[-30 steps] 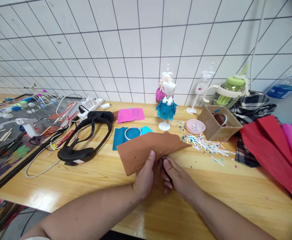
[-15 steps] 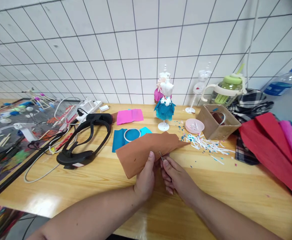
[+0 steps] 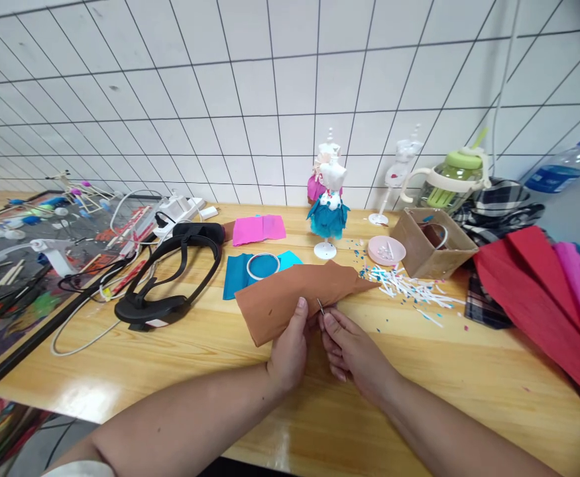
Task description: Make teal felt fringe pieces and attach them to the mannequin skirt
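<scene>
My left hand [image 3: 292, 348] grips the lower edge of a folded brown sheet [image 3: 290, 295], thumb on top and fingers hidden beneath. Close beside it, my right hand [image 3: 344, 344] is closed around a small metal tool [image 3: 321, 307], whose thin tip lies against the sheet; most of the tool is hidden by the fingers. The sheet narrows to a point on the right. Behind it lie a teal paper [image 3: 236, 275] with a white ring [image 3: 263, 266] on it, and pink paper [image 3: 258, 230].
A small dress form in a teal skirt [image 3: 327, 222] stands behind the sheet. To its right are a pink dish [image 3: 386, 251], paper scraps [image 3: 413, 289] and a cardboard box [image 3: 431, 248]. A black headset [image 3: 158, 311] lies left, red sheets [image 3: 528, 278] right.
The view has shifted slightly. The brown sheet's left end sits a little higher and further right. Both hands keep their hold.
</scene>
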### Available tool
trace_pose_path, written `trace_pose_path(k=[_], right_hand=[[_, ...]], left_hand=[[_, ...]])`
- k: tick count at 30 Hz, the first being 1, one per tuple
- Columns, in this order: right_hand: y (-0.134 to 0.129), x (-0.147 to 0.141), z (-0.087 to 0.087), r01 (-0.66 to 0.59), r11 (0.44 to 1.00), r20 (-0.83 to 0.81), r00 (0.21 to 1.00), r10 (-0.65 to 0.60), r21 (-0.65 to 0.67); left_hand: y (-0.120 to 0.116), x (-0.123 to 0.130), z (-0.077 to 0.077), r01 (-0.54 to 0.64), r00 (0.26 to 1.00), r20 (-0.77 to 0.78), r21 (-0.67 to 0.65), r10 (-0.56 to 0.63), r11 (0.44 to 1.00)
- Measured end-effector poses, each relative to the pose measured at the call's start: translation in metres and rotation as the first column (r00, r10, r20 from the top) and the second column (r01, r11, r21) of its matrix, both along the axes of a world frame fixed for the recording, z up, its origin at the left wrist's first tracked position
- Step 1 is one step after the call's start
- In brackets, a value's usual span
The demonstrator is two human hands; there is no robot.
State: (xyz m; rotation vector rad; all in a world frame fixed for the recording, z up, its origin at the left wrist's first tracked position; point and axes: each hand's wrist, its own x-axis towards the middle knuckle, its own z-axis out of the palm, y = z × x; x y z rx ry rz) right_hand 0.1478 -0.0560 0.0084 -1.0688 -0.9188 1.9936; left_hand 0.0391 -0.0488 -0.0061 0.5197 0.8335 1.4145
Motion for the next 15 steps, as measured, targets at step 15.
trace_pose_path(k=[15], right_hand=[[0.006,0.006,-0.013,0.001,0.998,0.057,0.998,-0.004,0.063]], left_hand=[[0.001,-0.009,-0.014,-0.108,0.958,-0.271,-0.028,0.096,0.994]])
